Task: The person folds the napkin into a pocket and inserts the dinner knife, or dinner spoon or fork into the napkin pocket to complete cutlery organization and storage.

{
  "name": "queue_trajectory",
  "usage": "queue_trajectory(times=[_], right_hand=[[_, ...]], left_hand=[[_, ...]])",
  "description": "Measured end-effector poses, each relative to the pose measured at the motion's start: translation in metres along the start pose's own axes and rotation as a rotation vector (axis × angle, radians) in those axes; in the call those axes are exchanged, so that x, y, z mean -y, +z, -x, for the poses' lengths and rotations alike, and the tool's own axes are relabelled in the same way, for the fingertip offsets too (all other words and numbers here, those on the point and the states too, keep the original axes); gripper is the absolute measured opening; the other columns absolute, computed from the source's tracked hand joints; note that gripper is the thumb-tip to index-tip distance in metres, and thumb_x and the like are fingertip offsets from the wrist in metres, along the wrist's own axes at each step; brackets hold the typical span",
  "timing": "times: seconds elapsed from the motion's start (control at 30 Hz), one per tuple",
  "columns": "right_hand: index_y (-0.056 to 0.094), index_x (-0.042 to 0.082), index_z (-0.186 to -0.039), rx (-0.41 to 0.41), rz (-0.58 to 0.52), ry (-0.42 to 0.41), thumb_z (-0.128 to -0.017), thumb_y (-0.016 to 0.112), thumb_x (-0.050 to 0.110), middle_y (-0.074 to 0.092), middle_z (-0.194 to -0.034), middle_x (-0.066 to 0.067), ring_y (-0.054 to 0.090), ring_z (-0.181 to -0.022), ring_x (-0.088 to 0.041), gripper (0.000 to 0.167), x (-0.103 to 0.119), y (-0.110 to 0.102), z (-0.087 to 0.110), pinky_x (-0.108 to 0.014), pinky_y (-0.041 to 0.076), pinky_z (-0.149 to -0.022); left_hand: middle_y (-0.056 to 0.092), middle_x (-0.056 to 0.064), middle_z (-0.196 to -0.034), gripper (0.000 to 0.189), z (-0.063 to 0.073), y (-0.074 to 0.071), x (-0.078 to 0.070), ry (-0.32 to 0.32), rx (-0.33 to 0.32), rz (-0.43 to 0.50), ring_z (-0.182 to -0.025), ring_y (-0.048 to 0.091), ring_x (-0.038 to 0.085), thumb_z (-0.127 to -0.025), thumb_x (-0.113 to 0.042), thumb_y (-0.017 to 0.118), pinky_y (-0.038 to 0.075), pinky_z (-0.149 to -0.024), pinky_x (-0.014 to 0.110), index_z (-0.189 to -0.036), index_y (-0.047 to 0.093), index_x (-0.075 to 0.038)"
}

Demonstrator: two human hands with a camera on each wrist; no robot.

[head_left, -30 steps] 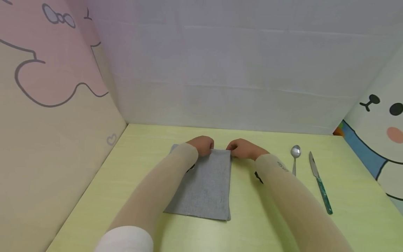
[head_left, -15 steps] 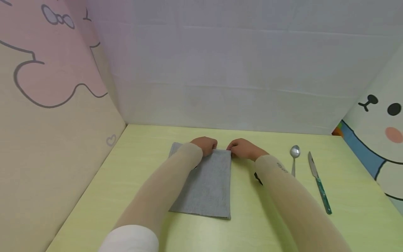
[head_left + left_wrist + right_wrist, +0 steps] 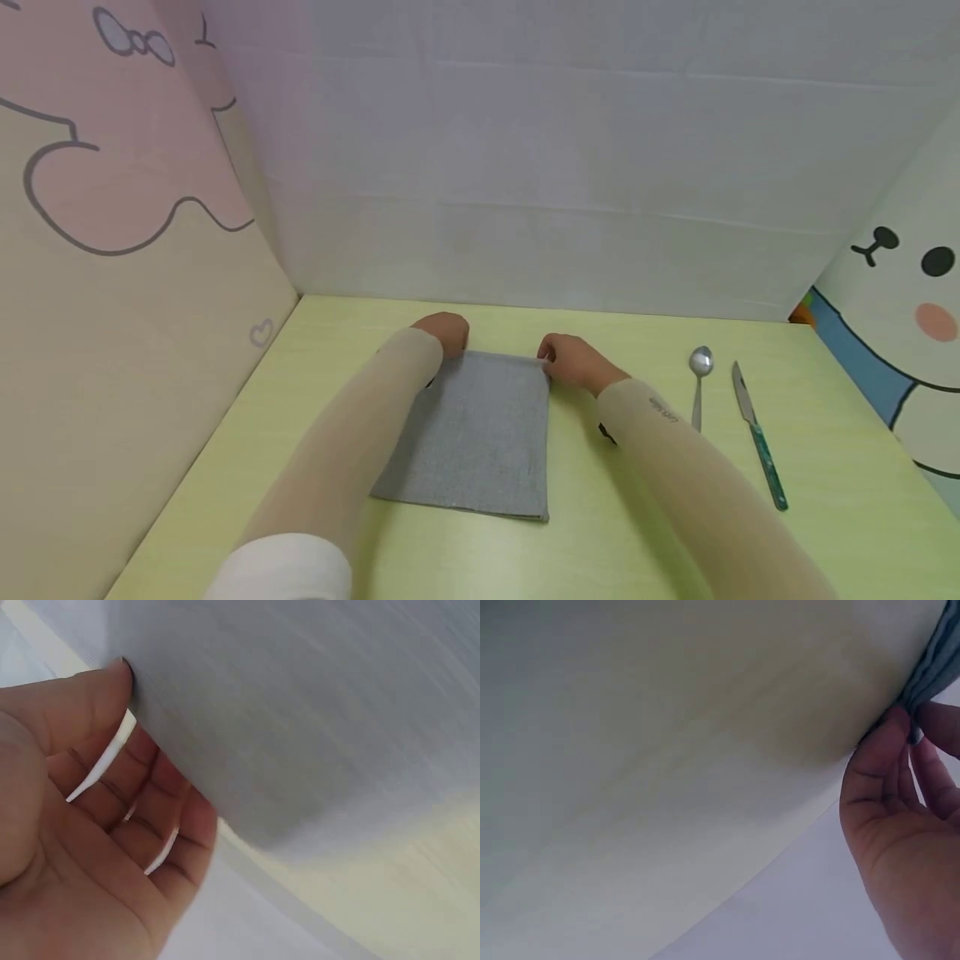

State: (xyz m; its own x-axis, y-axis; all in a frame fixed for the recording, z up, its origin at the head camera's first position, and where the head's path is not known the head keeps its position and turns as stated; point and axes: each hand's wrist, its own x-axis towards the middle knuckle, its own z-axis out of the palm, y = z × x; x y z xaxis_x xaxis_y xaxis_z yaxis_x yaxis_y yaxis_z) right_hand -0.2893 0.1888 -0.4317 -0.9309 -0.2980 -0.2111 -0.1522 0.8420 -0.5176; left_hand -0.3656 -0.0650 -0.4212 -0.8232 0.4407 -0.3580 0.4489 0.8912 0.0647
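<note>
A folded grey cloth napkin (image 3: 487, 433) lies flat on the table in the head view. At its far edge, toward the left corner, my left hand (image 3: 447, 333) pinches the cloth. The left wrist view shows the thumb on top of the napkin (image 3: 285, 720) and the other fingers (image 3: 196, 817) under its edge. My right hand (image 3: 576, 363) pinches the far right corner between thumb and fingers. Stacked layers of the napkin (image 3: 936, 664) show at that corner in the right wrist view. The left forearm covers the napkin's left side in the head view.
To the right, on the pale yellow-green table (image 3: 637, 542), lie a metal spoon (image 3: 701, 363) and a table knife (image 3: 767, 462) with a green handle. The right forearm overlaps the spoon's handle end. A white wall (image 3: 555, 167) stands behind, with cartoon-printed panels at both sides.
My left hand has moved left along the napkin's far edge, after a slight shift right, from near the middle toward the left corner. The right hand stays at the far right corner.
</note>
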Motion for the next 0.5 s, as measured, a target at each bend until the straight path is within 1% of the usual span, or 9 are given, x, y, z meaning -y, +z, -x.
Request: queue_trajectory(times=[0.1, 0.13, 0.2, 0.27, 0.33, 0.4, 0.5], right_hand=[[0.064, 0.002, -0.122, -0.015, 0.069, -0.041, -0.103, 0.056, 0.007, 0.065, -0.115, -0.013, 0.060, -0.100, -0.027, 0.021, 0.000, 0.003, 0.001, -0.045, 0.051, -0.089], [0.065, 0.001, -0.122, -0.021, 0.094, -0.057, -0.103, 0.056, 0.007, 0.065, -0.114, -0.013, 0.061, -0.099, -0.026, 0.022, 0.000, 0.003, 0.002, -0.045, 0.051, -0.088], [0.066, 0.001, -0.121, -0.031, 0.138, -0.083, -0.103, 0.056, 0.008, 0.066, -0.113, -0.011, 0.062, -0.098, -0.025, 0.021, -0.001, 0.005, 0.004, -0.044, 0.052, -0.087], [0.068, 0.002, -0.119, -0.041, 0.165, -0.102, -0.103, 0.057, 0.008, 0.067, -0.111, -0.010, 0.063, -0.096, -0.025, 0.020, -0.001, 0.005, 0.006, -0.044, 0.053, -0.086], [0.068, 0.001, -0.117, -0.048, 0.172, -0.110, -0.103, 0.058, 0.008, 0.067, -0.110, -0.011, 0.063, -0.097, -0.025, 0.019, -0.001, 0.005, 0.007, -0.045, 0.053, -0.087], [0.069, 0.002, -0.116, -0.051, 0.169, -0.105, -0.103, 0.059, 0.008, 0.067, -0.110, -0.010, 0.063, -0.099, -0.026, 0.018, -0.003, 0.005, 0.006, -0.045, 0.052, -0.088], [0.068, 0.003, -0.117, -0.051, 0.156, -0.076, -0.102, 0.060, 0.009, 0.067, -0.111, -0.010, 0.062, -0.101, -0.026, 0.018, -0.006, 0.005, 0.005, -0.045, 0.051, -0.090]], left_hand=[[0.069, 0.001, -0.103, 0.015, 0.011, -0.002, 0.030, -0.021, -0.004, 0.068, -0.087, 0.057, 0.017, -0.100, -0.005, 0.061, 0.051, -0.086, 0.038, -0.095, 0.073, -0.012], [0.070, 0.002, -0.108, 0.013, 0.015, -0.003, 0.039, -0.038, -0.008, 0.105, -0.091, 0.059, 0.018, -0.098, -0.005, 0.064, 0.052, -0.088, 0.040, -0.099, 0.075, -0.012], [0.070, 0.004, -0.112, 0.012, 0.022, -0.003, 0.056, -0.060, 0.004, 0.166, -0.098, 0.062, 0.021, -0.097, -0.007, 0.067, 0.053, -0.089, 0.043, -0.104, 0.075, -0.012], [0.069, 0.005, -0.112, 0.011, 0.028, -0.002, 0.069, -0.091, 0.010, 0.240, -0.099, 0.062, 0.024, -0.094, -0.009, 0.070, 0.053, -0.087, 0.044, -0.104, 0.075, -0.012], [0.068, 0.005, -0.112, 0.010, 0.032, 0.000, 0.080, -0.110, 0.011, 0.306, -0.099, 0.060, 0.024, -0.094, -0.011, 0.072, 0.051, -0.087, 0.044, -0.104, 0.075, -0.012], [0.068, 0.004, -0.110, 0.008, 0.034, 0.003, 0.089, -0.112, 0.006, 0.352, -0.097, 0.058, 0.023, -0.095, -0.014, 0.072, 0.050, -0.085, 0.042, -0.102, 0.076, -0.013], [0.068, 0.002, -0.101, 0.007, 0.033, 0.008, 0.097, -0.094, -0.011, 0.402, -0.090, 0.056, 0.021, -0.097, -0.018, 0.071, 0.048, -0.080, 0.038, -0.098, 0.077, -0.014]])
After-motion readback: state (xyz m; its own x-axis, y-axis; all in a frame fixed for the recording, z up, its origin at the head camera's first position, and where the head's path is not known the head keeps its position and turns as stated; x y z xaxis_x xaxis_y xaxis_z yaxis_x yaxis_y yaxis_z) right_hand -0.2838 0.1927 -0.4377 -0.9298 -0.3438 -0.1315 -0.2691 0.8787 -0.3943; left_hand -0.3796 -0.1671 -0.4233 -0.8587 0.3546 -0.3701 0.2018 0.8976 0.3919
